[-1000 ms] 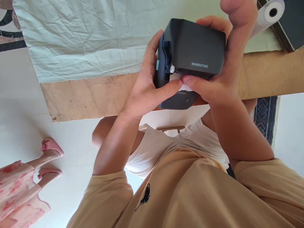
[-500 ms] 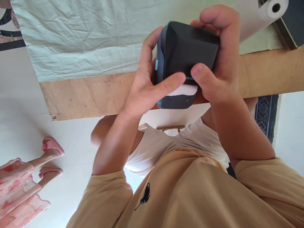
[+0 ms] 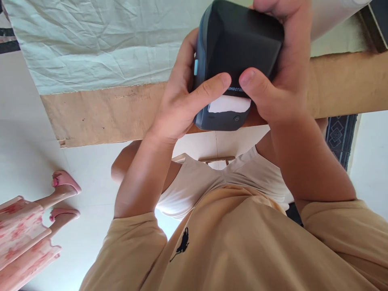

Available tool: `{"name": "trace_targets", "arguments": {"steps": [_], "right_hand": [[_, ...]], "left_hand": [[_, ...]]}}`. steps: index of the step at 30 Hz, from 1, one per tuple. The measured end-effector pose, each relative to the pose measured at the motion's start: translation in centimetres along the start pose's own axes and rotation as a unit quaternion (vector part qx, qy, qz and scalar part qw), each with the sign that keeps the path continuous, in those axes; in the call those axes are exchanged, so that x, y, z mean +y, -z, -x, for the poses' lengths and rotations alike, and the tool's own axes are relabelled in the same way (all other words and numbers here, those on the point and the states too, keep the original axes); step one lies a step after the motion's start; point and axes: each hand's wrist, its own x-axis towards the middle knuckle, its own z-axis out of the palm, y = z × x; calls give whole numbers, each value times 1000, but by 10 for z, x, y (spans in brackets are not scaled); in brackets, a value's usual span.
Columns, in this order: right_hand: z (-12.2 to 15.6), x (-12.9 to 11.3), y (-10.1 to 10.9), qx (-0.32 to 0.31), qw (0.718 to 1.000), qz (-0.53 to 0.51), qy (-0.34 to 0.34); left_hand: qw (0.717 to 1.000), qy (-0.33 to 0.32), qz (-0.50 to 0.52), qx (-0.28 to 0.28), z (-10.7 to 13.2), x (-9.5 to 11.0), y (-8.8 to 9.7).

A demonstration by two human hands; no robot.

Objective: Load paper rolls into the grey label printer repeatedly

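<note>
Both my hands hold a dark grey label printer [image 3: 239, 44] above the table's near edge. My left hand [image 3: 182, 101] wraps its left side, thumb pressed on the lid's front. My right hand [image 3: 279, 76] grips the right side, fingers over the top and thumb on the lid beside the left thumb. The lid is down. A strip of white label paper [image 3: 228, 105] sticks out of the slot below the thumbs.
A wooden table [image 3: 106, 113] carries a crumpled pale cloth [image 3: 100, 40]. A white paper roll [image 3: 333, 12] lies at the top right. Another person's feet in pink sandals [image 3: 65, 182] and a floral dress stand on the floor at left. A patterned rug [image 3: 339, 137] lies at right.
The printer's lid went from raised to pressed down under both thumbs. My right hand moved from above the lid to gripping its side, and the printer rose in view.
</note>
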Motion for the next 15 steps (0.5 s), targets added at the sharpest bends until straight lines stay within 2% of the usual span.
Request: {"name": "trace_targets", "arguments": {"steps": [5, 8, 11, 15], "right_hand": [[0, -4, 0, 16, 999, -18, -32], [2, 1, 2, 10, 1000, -6, -22], [2, 4, 3, 13, 1000, 5, -10], [0, -6, 1, 13, 998, 24, -52]], "left_hand": [[999, 18, 33, -3, 5, 0, 0], [998, 27, 52, -3, 8, -3, 1], [997, 38, 73, -5, 6, -11, 2], [994, 50, 101, -14, 4, -28, 0]]}}
